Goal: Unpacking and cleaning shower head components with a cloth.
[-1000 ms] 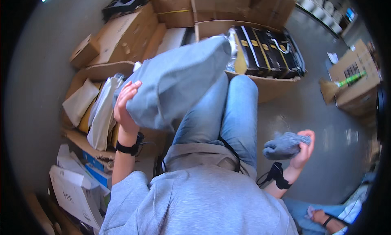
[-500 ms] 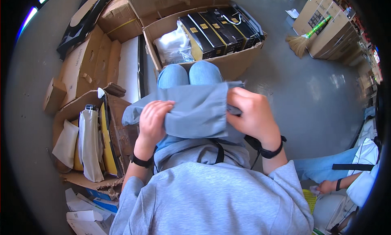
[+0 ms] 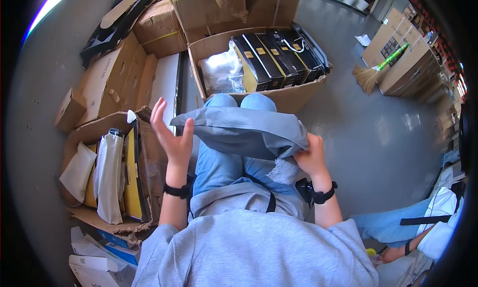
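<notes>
Right now, in the head view, your left hand stands raised with its fingers spread wide and its thumb apart, gripping nothing. Its thumb overlaps the left end of the gray fabric bag as the camera sees it; whether the two touch, you cannot tell from this angle. Your right hand is closed around the bag's right end, fingers bunched on the cloth. The bag lies sideways in front of you, above your thighs and just short of your knees, its dark folded side toward you. Beneath that right end hangs a light gray fuzzy cloth, right beside your right hand; you cannot tell whether your fingers pinch it too. You wear a black band on each wrist.

Beyond your knees sits a cardboard carton holding a row of black-and-yellow boxes and, left of them, a white bundle in clear plastic. To your left, a torn carton holds white cloth pouches. Far off to the right, a broom leans against a tall box. Near the lower right edge you see another person's hand.
</notes>
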`<state>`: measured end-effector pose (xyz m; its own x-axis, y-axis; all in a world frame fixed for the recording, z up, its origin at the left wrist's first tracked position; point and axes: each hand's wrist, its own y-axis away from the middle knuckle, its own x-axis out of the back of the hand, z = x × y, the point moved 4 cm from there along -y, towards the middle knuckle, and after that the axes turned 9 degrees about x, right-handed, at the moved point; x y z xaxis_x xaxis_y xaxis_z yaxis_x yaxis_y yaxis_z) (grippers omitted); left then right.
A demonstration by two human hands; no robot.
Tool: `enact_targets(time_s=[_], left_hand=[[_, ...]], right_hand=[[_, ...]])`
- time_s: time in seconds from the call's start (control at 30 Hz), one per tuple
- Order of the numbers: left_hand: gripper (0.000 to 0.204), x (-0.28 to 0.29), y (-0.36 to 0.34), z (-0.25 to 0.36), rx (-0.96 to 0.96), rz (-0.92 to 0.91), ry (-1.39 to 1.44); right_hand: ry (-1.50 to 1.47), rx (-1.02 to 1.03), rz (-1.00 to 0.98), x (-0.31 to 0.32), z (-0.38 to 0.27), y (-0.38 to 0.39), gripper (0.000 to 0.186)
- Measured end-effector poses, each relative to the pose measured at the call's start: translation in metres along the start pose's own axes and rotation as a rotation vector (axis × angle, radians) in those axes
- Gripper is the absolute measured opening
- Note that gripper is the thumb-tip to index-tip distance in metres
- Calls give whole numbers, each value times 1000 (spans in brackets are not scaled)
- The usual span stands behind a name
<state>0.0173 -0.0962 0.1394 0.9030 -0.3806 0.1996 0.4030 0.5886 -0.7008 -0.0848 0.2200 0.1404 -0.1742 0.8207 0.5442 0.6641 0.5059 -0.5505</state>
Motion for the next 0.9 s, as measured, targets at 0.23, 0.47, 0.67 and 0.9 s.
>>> enact_targets(time_s=[0.23,0.47,0.67,0.9], left_hand=[[56,-78,88,-88,622,-392,132],[57,16,8,-112,320,11,-363],[64,274,-31,-167,752,332,-735],[55,360,42,-136,1031,336,-1539]], right_hand=[[-461,-427,188,-10,52,24,27],[-755,-656,336,15,69,39,20],[-828,-799,383,34,85,45,23],[-848,-847,106,-19,106,16,26]])
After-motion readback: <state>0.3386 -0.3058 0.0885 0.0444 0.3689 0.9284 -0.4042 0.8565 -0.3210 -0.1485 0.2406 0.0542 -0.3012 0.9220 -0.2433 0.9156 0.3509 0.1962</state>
